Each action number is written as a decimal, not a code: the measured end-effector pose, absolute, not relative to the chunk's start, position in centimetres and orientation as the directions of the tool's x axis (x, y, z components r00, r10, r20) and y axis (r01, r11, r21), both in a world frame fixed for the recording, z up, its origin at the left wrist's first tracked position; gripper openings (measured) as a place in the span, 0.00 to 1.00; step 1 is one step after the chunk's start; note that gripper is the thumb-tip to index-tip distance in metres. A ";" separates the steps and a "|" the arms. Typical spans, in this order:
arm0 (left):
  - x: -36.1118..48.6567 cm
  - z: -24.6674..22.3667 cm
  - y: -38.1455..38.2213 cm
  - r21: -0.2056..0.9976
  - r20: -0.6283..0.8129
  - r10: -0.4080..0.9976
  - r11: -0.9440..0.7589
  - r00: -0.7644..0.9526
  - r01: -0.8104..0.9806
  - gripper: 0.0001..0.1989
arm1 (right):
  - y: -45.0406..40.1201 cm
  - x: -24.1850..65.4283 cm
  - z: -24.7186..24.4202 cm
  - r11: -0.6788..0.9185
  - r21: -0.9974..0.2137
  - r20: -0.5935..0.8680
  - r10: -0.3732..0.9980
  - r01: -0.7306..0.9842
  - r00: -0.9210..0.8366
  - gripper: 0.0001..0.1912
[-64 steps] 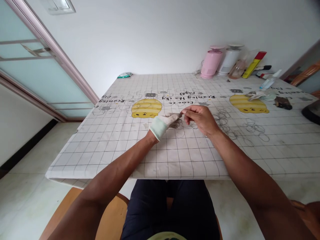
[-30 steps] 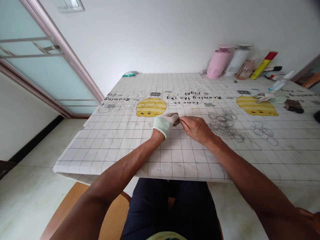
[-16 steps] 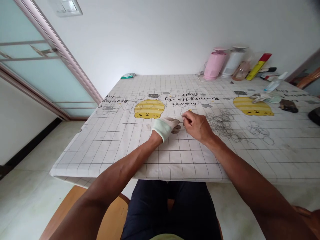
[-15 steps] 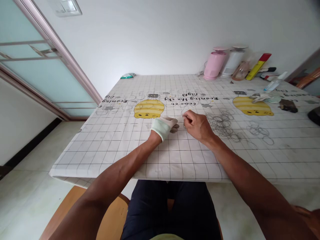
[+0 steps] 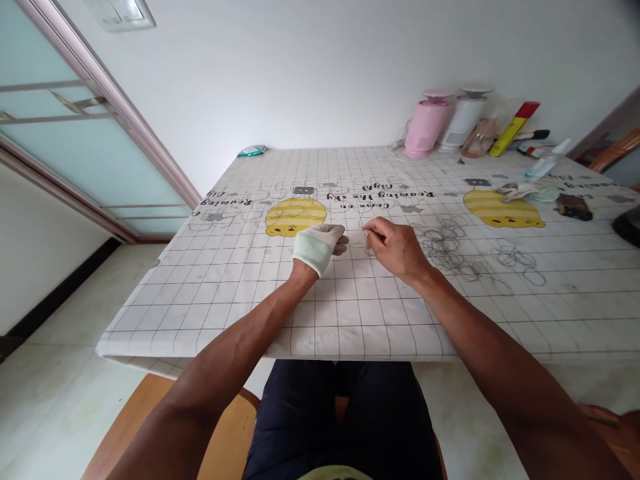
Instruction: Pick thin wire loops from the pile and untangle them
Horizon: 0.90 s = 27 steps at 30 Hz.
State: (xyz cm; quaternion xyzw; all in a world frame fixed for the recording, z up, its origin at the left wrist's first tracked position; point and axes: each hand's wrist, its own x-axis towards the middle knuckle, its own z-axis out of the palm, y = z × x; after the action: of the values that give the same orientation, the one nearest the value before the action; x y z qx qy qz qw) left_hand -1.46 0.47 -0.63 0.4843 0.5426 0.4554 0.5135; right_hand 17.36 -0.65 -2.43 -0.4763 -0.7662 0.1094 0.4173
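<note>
My left hand [image 5: 323, 245] wears a pale glove with a mint cuff. It is closed just above the table, and what its curled fingers hold, if anything, is hidden. Bare and pinched, my right hand [image 5: 393, 245] grips a thin dark wire [image 5: 361, 225] that curves out by its fingertips. A small gap separates the two hands. Right beside my right hand lies a tangled heap of thin wire loops [image 5: 443, 245], with a smaller cluster of loops [image 5: 513, 253] further right. More fine loops [image 5: 245, 215] are spread on the tablecloth to the left of my gloved hand.
A checked tablecloth [image 5: 210, 293] with yellow cartoon prints covers the table. Along the back right stand a pink cylinder-shaped device [image 5: 426, 127], a white one [image 5: 459, 123], a bottle [image 5: 479, 138] and a yellow-red box [image 5: 514, 130]. A crumpled glove [image 5: 533, 192] and a dark object [image 5: 574, 207] lie at right.
My left hand has shifted slightly left, with its fingers more curled, widening the gap between the hands. My right hand has barely moved. The whole view has shifted a little.
</note>
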 end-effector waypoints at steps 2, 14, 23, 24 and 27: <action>-1.6 -0.7 0.5 0.991 -0.123 0.992 0.123 0.005 0.060 0.07 | -0.6 17.4 -2.4 0.519 -0.569 0.538 0.822 0.638 -0.188 0.08; -2.2 -1.4 1.2 0.996 -0.079 0.988 0.071 0.133 0.062 0.16 | -0.7 17.3 -2.5 0.555 -0.547 0.523 0.811 0.626 -0.261 0.08; -2.4 -1.4 1.3 0.945 -0.154 0.942 0.229 0.298 -0.234 0.25 | -1.2 16.7 -2.6 0.717 -0.355 0.590 0.669 0.600 -0.451 0.10; -2.4 -1.4 1.3 0.939 -0.163 0.937 0.243 0.309 -0.244 0.26 | -1.4 16.6 -2.5 0.728 -0.333 0.594 0.655 0.599 -0.467 0.11; -2.6 -1.6 1.3 0.938 -0.165 0.934 0.248 0.318 -0.241 0.25 | -1.7 16.6 -2.1 0.754 -0.294 0.593 0.626 0.587 -0.507 0.12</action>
State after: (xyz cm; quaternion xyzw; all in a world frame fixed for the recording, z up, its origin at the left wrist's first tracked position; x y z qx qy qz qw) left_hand -2.61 1.33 -1.61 0.4376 0.3958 0.4296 0.6837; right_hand 16.55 -1.74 -2.12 -0.3494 -0.8676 0.0275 0.3526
